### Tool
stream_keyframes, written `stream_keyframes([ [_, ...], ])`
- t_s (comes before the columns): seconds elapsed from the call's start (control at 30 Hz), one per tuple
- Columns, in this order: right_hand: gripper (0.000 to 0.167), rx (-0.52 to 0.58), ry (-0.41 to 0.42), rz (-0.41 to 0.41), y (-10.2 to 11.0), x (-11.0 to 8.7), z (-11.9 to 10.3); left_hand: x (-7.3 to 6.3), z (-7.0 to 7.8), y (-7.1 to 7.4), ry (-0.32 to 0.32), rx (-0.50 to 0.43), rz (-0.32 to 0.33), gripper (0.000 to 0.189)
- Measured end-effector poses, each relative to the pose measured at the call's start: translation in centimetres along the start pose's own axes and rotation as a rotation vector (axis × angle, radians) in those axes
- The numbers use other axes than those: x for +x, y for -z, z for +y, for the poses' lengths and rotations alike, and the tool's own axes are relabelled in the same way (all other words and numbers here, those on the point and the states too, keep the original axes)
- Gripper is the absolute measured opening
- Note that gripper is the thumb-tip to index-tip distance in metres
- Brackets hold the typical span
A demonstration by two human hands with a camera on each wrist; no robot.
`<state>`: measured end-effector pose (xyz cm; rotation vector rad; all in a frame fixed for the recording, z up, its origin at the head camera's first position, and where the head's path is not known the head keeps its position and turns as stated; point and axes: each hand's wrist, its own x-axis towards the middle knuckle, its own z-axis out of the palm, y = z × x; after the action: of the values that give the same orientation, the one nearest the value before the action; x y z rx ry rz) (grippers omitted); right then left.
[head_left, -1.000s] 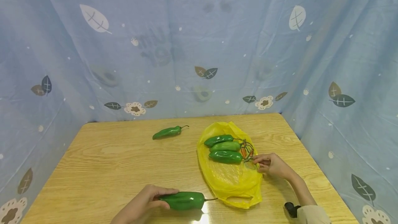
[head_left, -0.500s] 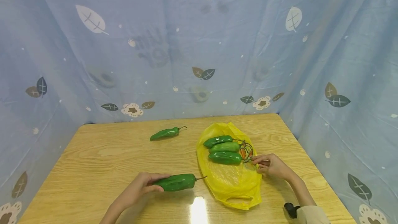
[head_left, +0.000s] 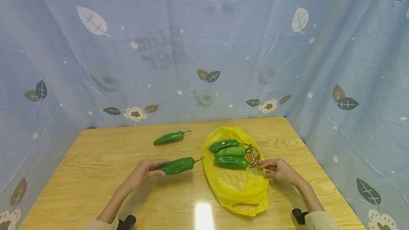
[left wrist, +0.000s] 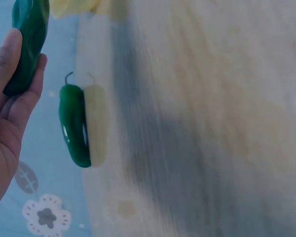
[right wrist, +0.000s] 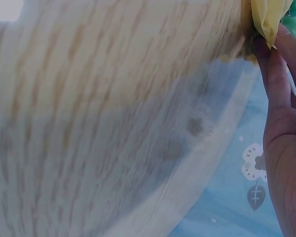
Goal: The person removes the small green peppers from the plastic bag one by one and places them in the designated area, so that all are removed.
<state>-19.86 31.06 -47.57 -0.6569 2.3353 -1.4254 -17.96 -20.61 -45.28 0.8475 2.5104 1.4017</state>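
Observation:
In the head view my left hand (head_left: 144, 174) grips a large green pepper (head_left: 179, 165) by its blunt end, stem toward the bag; the left wrist view shows thumb and fingers on either side of it. A flat yellow plastic bag (head_left: 233, 191) lies at the right of the table. Three green peppers (head_left: 230, 162) lie side by side on the bag, with small orange and dark stemmed pieces (head_left: 252, 155) by their stems. My right hand (head_left: 278, 169) pinches the bag's right edge, as the right wrist view (right wrist: 281, 94) confirms.
Another green pepper (head_left: 168, 137) lies alone toward the back of the wooden table (head_left: 105, 159). A blue patterned curtain (head_left: 179, 52) hangs behind the table and along both sides.
My left hand has carried its green pepper away from the table's front edge, toward the back and slightly left. My right hand keeps its pinch on the bag, nearly still.

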Motion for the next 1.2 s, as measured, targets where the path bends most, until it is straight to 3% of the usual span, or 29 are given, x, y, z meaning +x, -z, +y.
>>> stream_keyframes([
  [0.33, 0.026, 0.003, -0.008, 0.002, 0.1, 0.0, -0.2, 2.5, -1.5, 0.8, -0.022, 0.061, 0.054, 0.044],
  [0.6, 0.026, 0.013, -0.005, -0.005, 0.1, 0.0, -0.1, 3.9, -3.2, 1.7, 0.002, 0.005, 0.013, 0.045],
  [1.2, 0.026, 0.001, -0.005, -0.016, 0.1, 0.0, -0.1, 3.9, -6.2, 2.8, 0.130, -0.130, -0.043, 0.046],
])
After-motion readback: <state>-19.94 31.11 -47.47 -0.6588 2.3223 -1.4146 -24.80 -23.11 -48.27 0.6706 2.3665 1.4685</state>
